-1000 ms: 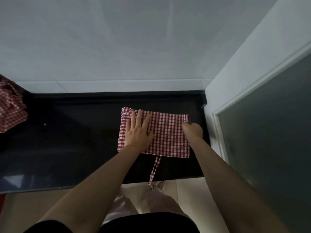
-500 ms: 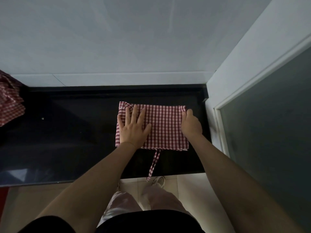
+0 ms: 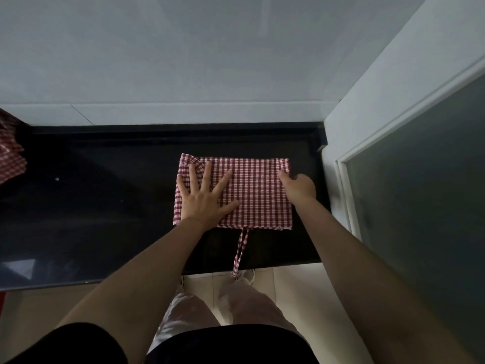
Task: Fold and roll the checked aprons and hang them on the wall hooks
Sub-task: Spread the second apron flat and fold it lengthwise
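Note:
A red-and-white checked apron [image 3: 258, 195] lies folded into a flat rectangle on the black countertop [image 3: 105, 206], near its right end. My left hand [image 3: 203, 198] presses flat on the apron's left part with the fingers spread. My right hand [image 3: 298, 187] sits at the apron's right edge, fingers curled and the thumb on top of the cloth, gripping that edge. One apron strap [image 3: 241, 249] trails from the near edge and hangs over the counter's front.
More checked cloth [image 3: 10, 156] lies bunched at the counter's far left. A pale wall rises behind the counter. A white-framed dark glass door [image 3: 420, 195] stands close on the right. My legs and the light floor tiles [image 3: 296, 298] are below the counter's front edge.
My left hand slid a little left along the cloth and spread its fingers. My right hand shifted along the apron's right edge. The apron stayed flat.

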`<state>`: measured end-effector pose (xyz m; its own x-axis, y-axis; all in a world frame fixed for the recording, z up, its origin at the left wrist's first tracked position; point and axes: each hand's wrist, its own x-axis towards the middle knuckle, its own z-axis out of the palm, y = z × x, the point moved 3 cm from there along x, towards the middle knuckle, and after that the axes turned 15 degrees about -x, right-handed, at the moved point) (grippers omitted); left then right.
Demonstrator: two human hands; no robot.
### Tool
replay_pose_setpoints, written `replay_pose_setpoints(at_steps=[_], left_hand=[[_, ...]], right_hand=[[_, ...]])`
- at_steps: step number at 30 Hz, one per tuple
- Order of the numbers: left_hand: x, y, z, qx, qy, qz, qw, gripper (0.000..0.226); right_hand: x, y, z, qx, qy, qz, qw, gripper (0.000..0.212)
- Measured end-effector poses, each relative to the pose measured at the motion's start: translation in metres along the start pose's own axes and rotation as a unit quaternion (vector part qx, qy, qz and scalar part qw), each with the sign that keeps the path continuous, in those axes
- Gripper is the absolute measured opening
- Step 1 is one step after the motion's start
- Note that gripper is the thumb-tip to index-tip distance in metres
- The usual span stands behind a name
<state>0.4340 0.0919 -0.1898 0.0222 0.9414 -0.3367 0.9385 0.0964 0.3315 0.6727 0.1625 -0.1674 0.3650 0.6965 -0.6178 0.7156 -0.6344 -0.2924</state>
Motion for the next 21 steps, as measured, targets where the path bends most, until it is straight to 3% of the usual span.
replay_pose_setpoints(at_steps=[5,10,13,17,21], left_hand=[[-0.001,0.004,-0.005,-0.004,-0.007,0.007,1.000,0.088],[-0.006,0.020,-0.009,-0.013,0.026,0.050,0.998,0.082],[-0.004,0.030,-0.003,-0.009,0.002,0.070,0.998,0.085],[-0.005,0.030,0.007,0.016,-0.043,0.069,0.997,0.095],[-0.002,0.031,0.007,0.028,-0.067,0.064,0.995,0.103]], right_hand=[[-0.009,-0.003,-0.007,-0.017,0.073,-0.052,0.996,0.028],[-0.011,-0.004,-0.011,0.001,0.028,-0.052,0.998,0.021],[-0.010,-0.002,-0.014,-0.031,0.032,-0.069,0.997,0.016],[-0.009,0.000,-0.011,-0.094,0.053,-0.071,0.992,0.023],[-0.007,0.001,-0.013,0.026,0.015,-0.015,0.999,0.038]])
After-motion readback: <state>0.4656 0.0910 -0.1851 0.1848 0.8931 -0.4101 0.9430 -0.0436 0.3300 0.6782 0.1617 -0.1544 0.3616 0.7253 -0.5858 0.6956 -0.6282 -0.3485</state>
